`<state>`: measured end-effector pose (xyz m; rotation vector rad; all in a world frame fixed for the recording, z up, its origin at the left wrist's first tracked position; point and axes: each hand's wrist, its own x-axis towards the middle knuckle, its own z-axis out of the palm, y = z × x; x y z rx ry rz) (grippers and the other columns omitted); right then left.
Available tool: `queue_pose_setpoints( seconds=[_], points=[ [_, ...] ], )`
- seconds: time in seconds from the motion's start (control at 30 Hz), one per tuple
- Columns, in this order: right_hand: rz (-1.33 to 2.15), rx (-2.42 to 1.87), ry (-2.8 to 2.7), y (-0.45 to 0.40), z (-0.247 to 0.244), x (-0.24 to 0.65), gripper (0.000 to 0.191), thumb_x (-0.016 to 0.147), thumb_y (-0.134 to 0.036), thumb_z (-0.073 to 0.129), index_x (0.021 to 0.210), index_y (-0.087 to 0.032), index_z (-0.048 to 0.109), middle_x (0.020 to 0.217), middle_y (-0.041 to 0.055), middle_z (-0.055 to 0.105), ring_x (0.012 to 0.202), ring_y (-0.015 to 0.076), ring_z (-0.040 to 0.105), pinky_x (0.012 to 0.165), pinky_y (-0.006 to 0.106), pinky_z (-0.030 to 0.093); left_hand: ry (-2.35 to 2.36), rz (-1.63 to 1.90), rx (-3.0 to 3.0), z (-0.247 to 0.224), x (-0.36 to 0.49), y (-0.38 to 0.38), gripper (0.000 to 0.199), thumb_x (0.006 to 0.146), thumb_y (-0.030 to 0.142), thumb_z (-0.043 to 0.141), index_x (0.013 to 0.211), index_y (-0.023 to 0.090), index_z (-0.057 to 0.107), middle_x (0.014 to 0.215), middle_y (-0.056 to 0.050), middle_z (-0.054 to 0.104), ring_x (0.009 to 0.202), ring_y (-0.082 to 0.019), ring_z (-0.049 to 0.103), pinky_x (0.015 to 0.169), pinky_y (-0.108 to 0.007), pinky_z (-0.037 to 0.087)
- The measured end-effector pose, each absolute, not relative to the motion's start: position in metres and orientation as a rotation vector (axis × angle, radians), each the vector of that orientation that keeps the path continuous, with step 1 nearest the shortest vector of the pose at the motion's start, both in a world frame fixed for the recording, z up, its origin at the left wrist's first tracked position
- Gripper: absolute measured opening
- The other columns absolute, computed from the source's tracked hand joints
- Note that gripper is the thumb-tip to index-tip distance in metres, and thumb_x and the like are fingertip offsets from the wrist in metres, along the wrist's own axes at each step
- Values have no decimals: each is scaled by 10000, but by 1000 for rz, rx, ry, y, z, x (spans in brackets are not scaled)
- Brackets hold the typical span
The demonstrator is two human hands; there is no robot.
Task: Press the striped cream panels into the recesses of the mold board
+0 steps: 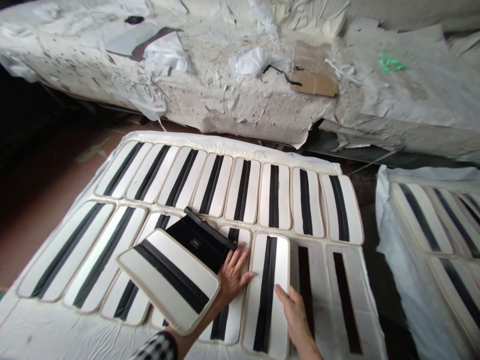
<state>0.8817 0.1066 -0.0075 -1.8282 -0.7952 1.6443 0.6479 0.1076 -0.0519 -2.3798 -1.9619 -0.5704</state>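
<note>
White rounded panels, each with a black centre stripe, lie in two rows on a cloth-covered board [48,332]. My left hand [234,274] rests with its fingers spread beside the black lining piece [195,238], which has a small label. A white striped panel [170,280] lies tilted across my left forearm, partly over the black piece. My right hand [294,312] has its thumb and fingers at the right edge of another white striped panel [275,295], gripping that edge. Two dark stripes [347,302] show on the pale surface to the right of it.
Behind the board stands a long surface [210,95] with ragged pale covering, a brown cardboard piece [315,67], white scraps and green string [392,62]. At the right is a second cloth-covered board [407,295] with similar striped panels.
</note>
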Motion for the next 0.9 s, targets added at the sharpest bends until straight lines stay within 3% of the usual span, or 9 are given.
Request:
queue_pose_setpoints(
  seconds=[0.1,0.27,0.4,0.57,0.73,0.9],
  points=[
    [1588,-1873,-795,107,-9,879,440,726,-610,829,775,-186,720,771,41,773,894,307,714,829,375,549,-1947,-570,-2372,-49,648,108,691,1088,606,309,1542,121,498,1675,-82,314,1500,-241,377,1204,-368,302],
    [1594,-1893,-751,112,-11,876,507,702,-598,813,933,-149,763,831,80,812,898,320,741,809,386,557,-1962,-627,-2368,-44,649,109,659,1095,580,309,1510,127,548,1678,-61,310,1492,-267,382,1178,-382,333],
    [1577,-1939,-779,114,-15,877,496,690,-574,806,925,-139,765,853,110,824,875,328,748,768,387,554,-1895,-658,-2502,-40,650,112,564,1112,527,328,1521,204,542,1641,5,379,1490,-245,402,1217,-441,292],
    [1538,-1994,-869,116,-18,879,521,691,-560,784,956,-112,776,923,153,832,908,356,752,801,417,558,-1742,-572,-2722,-42,649,113,523,1111,427,379,1564,189,490,1668,18,317,1561,-215,287,1289,-418,225],
    [1549,-1998,-973,119,-16,882,533,725,-561,748,978,-93,779,870,145,825,851,344,754,764,414,572,-1711,-629,-2751,-43,648,112,559,1098,472,401,1558,170,498,1653,-5,354,1569,-220,271,1309,-425,207],
    [1530,-2021,-1110,121,-16,885,571,756,-580,692,1017,-79,774,917,166,826,859,341,756,755,409,577,-1686,-596,-2783,-41,647,113,712,1072,645,325,1568,160,483,1665,-23,332,1571,-243,263,1307,-433,186]
  ],
)
